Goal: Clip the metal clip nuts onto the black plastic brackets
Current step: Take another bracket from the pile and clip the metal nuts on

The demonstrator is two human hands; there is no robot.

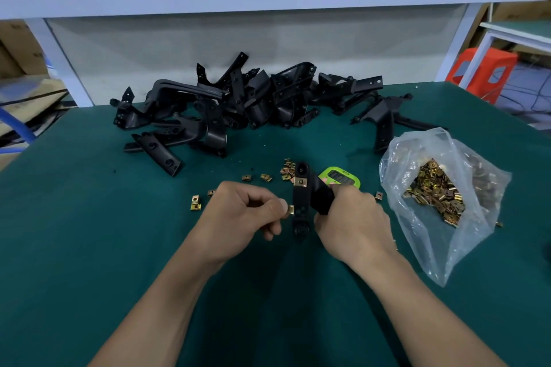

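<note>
Black plastic is filling my right hand point(351, 220): I am gripping a bracket point(301, 202), fingers curled round its arm. My left hand point(247, 214) is pinching a brass-coloured clip nut point(290, 209) between thumb and forefinger, touching it to the bracket's left edge. A second clip nut point(300, 181) is sitting higher on the bracket. Loose clip nuts point(195, 202) are lying beside my left knuckles, a plastic bag point(441, 194) of them is lying right of my right hand, and the bracket pile point(238, 104) is lying farther ahead.
</note>
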